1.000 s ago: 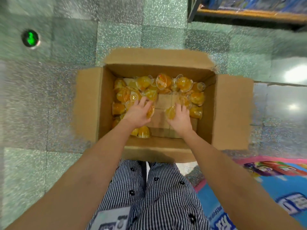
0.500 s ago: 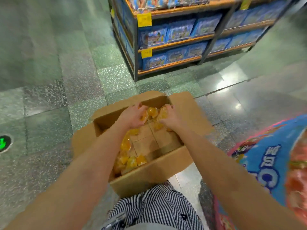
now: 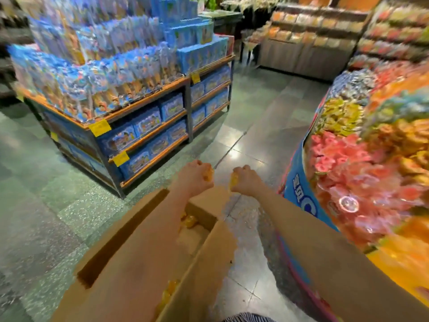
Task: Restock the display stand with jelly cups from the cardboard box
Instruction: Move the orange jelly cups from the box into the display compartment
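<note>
My left hand (image 3: pixel 194 178) is raised above the far end of the cardboard box (image 3: pixel 204 270) and grips orange jelly cups (image 3: pixel 209 175) in a closed fist. My right hand (image 3: pixel 246 181) is level with it, a little to the right, and also grips orange jelly cups (image 3: pixel 233 180). More orange cups (image 3: pixel 190 221) lie inside the open box on the floor below my arms. The round display stand (image 3: pixel 301 189), blue-sided and heaped with pink, orange and yellow jelly cups (image 3: pixel 362 168), stands to the right of my right hand.
A shelf unit (image 3: pixel 148 133) packed with blue boxes stands on the left, across a grey tiled aisle (image 3: pixel 253 126). Further snack shelves (image 3: pixel 308 43) line the back. My striped trousers (image 3: pixel 248 319) show at the bottom edge.
Both hands have closed on jelly cups and lifted out of the box. My view has swung up from the box to the aisle and the display stand.
</note>
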